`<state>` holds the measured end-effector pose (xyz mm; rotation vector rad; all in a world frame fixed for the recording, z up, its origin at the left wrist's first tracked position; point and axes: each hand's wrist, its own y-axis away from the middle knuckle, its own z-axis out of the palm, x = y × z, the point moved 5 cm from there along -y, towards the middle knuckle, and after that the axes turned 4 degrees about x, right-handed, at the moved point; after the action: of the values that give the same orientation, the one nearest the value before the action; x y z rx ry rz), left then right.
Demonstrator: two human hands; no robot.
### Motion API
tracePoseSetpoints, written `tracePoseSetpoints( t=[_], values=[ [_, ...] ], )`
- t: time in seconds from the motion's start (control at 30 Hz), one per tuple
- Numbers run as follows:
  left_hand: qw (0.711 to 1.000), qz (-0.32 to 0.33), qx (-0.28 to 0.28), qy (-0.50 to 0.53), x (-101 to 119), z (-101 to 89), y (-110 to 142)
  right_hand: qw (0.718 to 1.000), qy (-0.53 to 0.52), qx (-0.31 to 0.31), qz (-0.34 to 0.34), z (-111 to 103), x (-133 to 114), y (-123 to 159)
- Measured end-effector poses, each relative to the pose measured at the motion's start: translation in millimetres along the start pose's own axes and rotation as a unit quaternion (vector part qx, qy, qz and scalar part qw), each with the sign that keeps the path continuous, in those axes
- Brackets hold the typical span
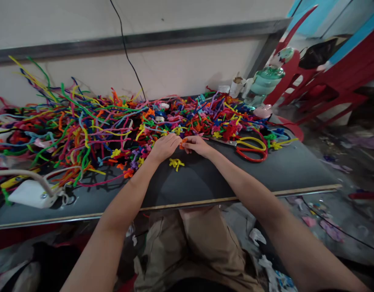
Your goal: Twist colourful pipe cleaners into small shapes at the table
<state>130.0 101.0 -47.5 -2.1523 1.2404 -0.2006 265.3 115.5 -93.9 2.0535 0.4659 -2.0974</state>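
Between my hands, above the dark table (211, 178), is a small orange pipe-cleaner piece (182, 143). My left hand (166, 147) has its fingers closed at the piece's left side, their tips partly hidden. Thumb and fingertips of my right hand (196, 145) pinch it from the right. Just below lies a yellow pipe-cleaner flower (176, 163) on the table. A thick heap of coloured pipe cleaners (92, 117) spreads behind and to the left of my hands. Right of my right hand lie scissors (251, 149) with one yellow and one red handle loop.
A white lamp base (31, 194) with a bent neck stands at the front left. At the back right are a white cup (237, 86) and a greenish clear bottle (262, 83). Red chairs (336, 85) stand beyond the table's right end. Scraps litter the floor.
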Motion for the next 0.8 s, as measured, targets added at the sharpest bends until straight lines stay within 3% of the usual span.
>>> tracePoseSetpoints(
  t=[0.13, 0.23, 0.33, 0.43, 0.5, 0.6, 0.7, 0.8],
  values=[
    [0.996, -0.065, -0.063, 0.017, 0, 10.6, -6, 0.988, 0.121, 0.065, -0.065, -3, -8, 3],
    [0.976, -0.186, -0.091, 0.063, -2, 19.8, -6, 0.946, 0.255, 0.142, -0.138, -7, -20, 9],
    [0.917, -0.331, -0.104, 0.194, -7, 34.0, 0, 0.923, 0.294, 0.186, -0.163, -8, -23, 14],
    [0.827, -0.421, -0.107, 0.357, -11, 47.4, 7, 0.943, 0.241, 0.179, -0.142, -8, -18, 14],
    [0.776, -0.442, -0.094, 0.44, -14, 49.9, 10, 0.97, 0.17, 0.147, -0.095, -8, -12, 12],
    [0.733, -0.435, -0.067, 0.518, -16, 45.6, 11, 0.993, 0.071, 0.094, -0.022, -6, -3, 8],
    [0.722, -0.423, -0.048, 0.546, -15, 40.8, 12, 0.996, 0.022, 0.088, 0.005, -8, -1, 6],
    [0.741, -0.402, -0.016, 0.537, -14, 38.9, 11, 0.995, 0.001, 0.1, 0.011, -10, 0, 5]
  ],
)
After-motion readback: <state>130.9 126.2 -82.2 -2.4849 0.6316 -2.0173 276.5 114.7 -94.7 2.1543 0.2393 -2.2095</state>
